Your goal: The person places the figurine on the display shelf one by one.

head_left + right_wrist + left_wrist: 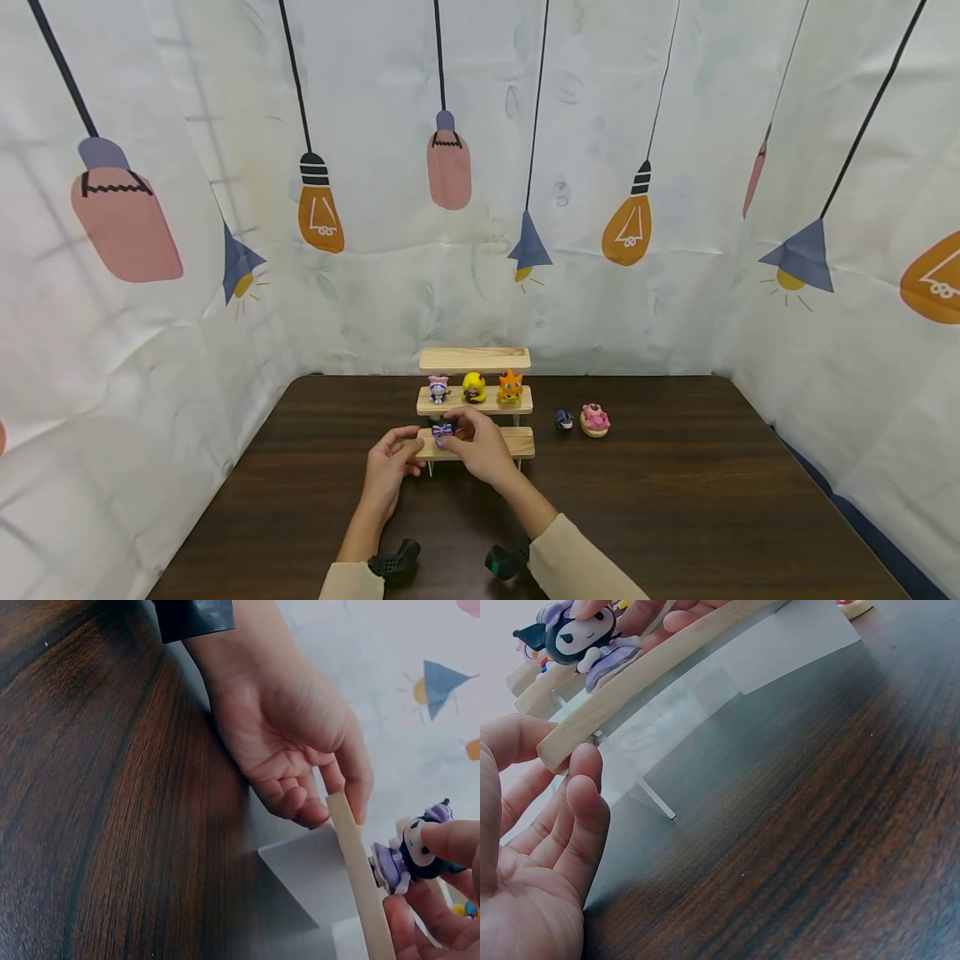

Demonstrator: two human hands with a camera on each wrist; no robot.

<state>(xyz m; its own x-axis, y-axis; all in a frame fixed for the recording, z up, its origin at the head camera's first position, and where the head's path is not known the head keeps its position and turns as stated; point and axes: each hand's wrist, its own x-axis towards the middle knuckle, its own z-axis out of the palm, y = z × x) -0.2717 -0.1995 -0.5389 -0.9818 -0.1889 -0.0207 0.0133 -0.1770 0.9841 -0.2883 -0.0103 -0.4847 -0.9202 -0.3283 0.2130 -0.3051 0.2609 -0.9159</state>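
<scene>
My right hand pinches a small figurine in a purple dress and black hood at the left part of the bottom board of a three-step wooden display stand. The base of the figurine is at the board's top face, seen from the side in the right wrist view. With its thumb and fingers, my left hand grips the left end of that same board. On the middle step stand a pink-and-white figurine, a yellow-haired figurine and an orange figurine.
Right of the stand, a pink figurine on a round base and a small dark blue and white item lie on the dark wooden table. The top step is bare wood. Patterned cloth hangs behind and at both sides.
</scene>
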